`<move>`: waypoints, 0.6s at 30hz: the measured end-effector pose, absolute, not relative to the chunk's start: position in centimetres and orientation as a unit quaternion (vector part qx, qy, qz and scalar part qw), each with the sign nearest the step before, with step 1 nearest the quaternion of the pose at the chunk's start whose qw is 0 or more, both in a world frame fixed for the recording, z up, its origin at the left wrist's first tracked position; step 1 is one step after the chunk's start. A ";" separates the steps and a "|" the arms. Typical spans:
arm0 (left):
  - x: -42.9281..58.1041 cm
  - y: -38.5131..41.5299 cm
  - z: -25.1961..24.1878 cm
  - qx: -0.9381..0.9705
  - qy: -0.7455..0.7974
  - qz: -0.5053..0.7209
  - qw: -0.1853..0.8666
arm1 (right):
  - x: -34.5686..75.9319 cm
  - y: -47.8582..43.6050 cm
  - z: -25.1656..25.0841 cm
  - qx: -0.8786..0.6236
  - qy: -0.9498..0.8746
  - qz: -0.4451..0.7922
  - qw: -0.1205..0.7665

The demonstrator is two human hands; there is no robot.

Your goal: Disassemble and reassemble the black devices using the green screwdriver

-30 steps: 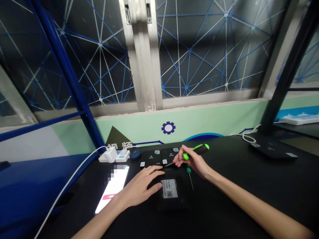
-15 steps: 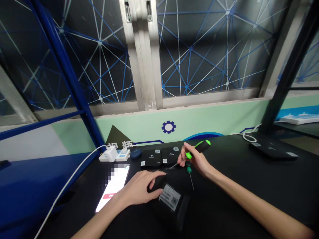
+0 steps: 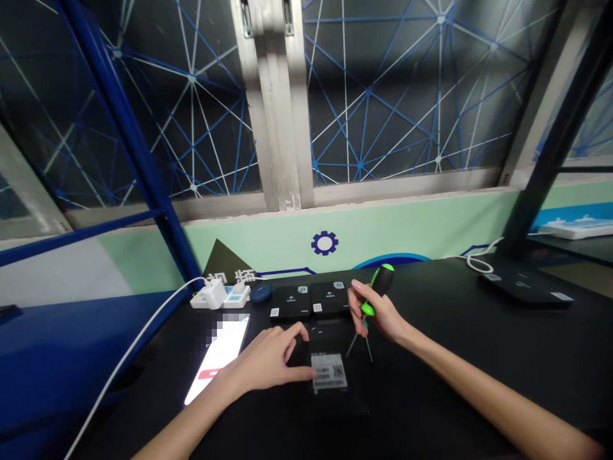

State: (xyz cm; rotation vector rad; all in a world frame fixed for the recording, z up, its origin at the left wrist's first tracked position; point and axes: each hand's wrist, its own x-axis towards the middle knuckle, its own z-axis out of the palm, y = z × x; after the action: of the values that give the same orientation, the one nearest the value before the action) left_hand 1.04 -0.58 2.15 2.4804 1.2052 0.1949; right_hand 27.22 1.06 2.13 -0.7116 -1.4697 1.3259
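Note:
A flat black box-shaped device [image 3: 330,402] lies on the table with a white printed label [image 3: 329,372] facing up. My left hand [image 3: 272,358] rests at its left side, fingers apart, the thumb touching the label's edge and the bent index finger near the far left corner. My right hand [image 3: 378,313] is closed around a black and bright-green screwdriver [image 3: 382,281], its shaft pointing down beside the device's right edge. A second screwdriver [image 3: 368,351] lies just behind that hand, its handle mostly hidden.
Two black boxes [image 3: 291,303] sit side by side behind the device. A lit phone [image 3: 218,361] lies at left, near a white power strip [image 3: 234,297] and a dark blue round object [image 3: 261,294]. Another black device [image 3: 524,291] and a white cable [image 3: 479,262] are at right.
The black device has gone from tilted to lying flat and squarer to me. My left fingers have loosened around it. The held screwdriver has swung more upright, its tip moving right and lower.

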 end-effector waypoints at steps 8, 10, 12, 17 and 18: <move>0.9 -0.3 1.8 0.877 0.434 0.079 0.189 | 27.4 0.8 2.5 -0.317 -0.636 0.486 0.510; 1.0 -0.3 1.7 0.878 0.432 0.083 0.190 | 27.4 0.7 2.5 -0.321 -0.642 0.476 0.508; 1.0 -0.3 1.7 0.878 0.431 0.088 0.189 | 27.4 0.6 2.5 -0.322 -0.650 0.469 0.504; 1.0 -0.3 1.6 0.877 0.435 0.090 0.183 | 27.3 0.5 2.4 -0.322 -0.665 0.461 0.492; 1.0 -0.3 1.5 0.877 0.436 0.092 0.179 | 27.3 0.4 2.4 -0.323 -0.666 0.461 0.489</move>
State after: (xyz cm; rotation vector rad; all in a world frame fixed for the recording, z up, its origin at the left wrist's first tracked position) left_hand 1.02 -0.30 1.52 2.4798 1.2339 0.2596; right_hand 27.35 0.45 2.39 -0.7861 -1.6193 1.1195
